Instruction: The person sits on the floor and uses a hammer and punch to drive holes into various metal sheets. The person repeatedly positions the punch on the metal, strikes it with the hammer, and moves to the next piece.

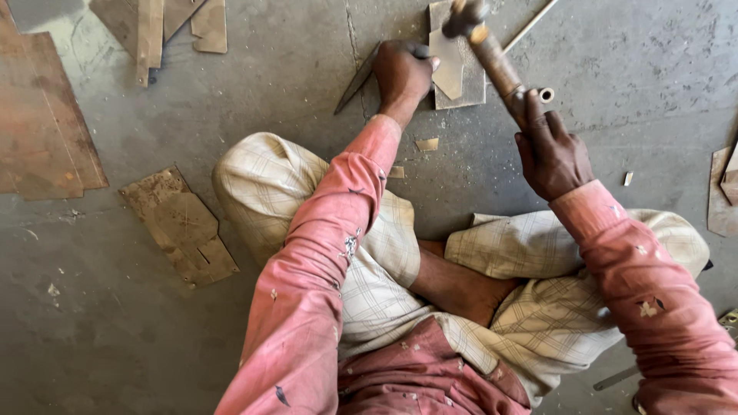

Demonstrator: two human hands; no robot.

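I sit cross-legged on a grey concrete floor. My left hand is shut on a flat dark metal chisel and presses down beside a small cut sheet-metal piece that lies on a square metal plate. My right hand grips the wooden handle of a hammer. The hammer's head is raised above the plate's upper edge.
Rusty sheet-metal offcuts lie around: a large sheet at the left, a cut piece near my left knee, several strips at the top left, more pieces at the right edge. A thin rod lies beyond the plate.
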